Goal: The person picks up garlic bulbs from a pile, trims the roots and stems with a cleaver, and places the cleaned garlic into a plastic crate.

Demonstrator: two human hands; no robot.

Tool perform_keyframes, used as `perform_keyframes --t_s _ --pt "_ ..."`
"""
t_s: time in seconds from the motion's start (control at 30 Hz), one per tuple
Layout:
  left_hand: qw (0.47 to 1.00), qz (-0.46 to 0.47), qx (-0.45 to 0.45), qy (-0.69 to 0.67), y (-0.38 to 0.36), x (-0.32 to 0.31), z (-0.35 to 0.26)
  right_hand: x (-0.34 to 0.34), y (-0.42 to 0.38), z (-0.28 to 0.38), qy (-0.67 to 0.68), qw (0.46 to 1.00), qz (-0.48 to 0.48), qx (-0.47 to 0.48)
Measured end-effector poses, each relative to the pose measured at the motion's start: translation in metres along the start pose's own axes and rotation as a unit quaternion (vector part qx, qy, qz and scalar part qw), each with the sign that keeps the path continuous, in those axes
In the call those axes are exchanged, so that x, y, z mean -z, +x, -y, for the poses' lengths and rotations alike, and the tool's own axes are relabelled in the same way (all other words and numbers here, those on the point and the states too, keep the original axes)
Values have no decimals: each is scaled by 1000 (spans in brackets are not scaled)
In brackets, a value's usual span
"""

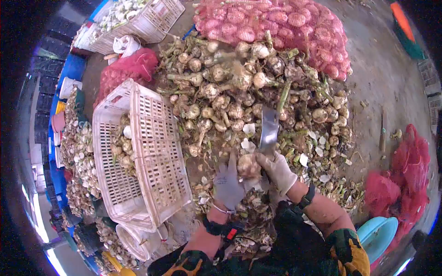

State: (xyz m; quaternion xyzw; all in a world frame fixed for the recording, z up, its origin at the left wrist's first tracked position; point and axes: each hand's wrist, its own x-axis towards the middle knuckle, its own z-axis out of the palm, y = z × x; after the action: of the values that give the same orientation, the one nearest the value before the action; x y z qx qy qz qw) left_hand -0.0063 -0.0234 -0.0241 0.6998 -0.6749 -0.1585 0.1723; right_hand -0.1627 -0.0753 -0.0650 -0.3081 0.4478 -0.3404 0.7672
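Note:
My left hand, in a pale glove, is at the near edge of the heap. Its fingers reach up along the side of a brownish garlic bulb and hold it. Close by on the right, my gloved right hand grips a knife, its handle mostly hidden in the fist. The broad metal blade points away from me, over the heap. Beyond both hands lies a large pile of garlic bulbs with dirty skins and green stalks. White peel pieces are scattered right of the blade.
A white plastic crate stands tilted at left, some bulbs inside. Filled pink mesh bags lie beyond the pile; another mesh bag lies crumpled at right. A turquoise basin sits near my right arm. A thin tool lies on the floor.

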Motion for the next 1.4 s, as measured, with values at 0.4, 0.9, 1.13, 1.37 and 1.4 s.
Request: perform_keyframes --t_s 0.4,0.9,1.13,1.37,1.4 --pt "714 133 132 -674 -11 11 -13 14 -74 37 -611 764 61 196" --pt "911 100 97 -387 -23 40 -29 18 -56 12 -580 770 75 255" --pt "812 167 105 -550 -36 59 -52 17 -16 3 -542 839 45 -12" --pt "987 -46 -147 36 -18 60 -47 11 -48 52 -111 971 109 181" --pt "987 -9 -75 -144 -19 49 -44 9 -48 55 -35 988 97 111"
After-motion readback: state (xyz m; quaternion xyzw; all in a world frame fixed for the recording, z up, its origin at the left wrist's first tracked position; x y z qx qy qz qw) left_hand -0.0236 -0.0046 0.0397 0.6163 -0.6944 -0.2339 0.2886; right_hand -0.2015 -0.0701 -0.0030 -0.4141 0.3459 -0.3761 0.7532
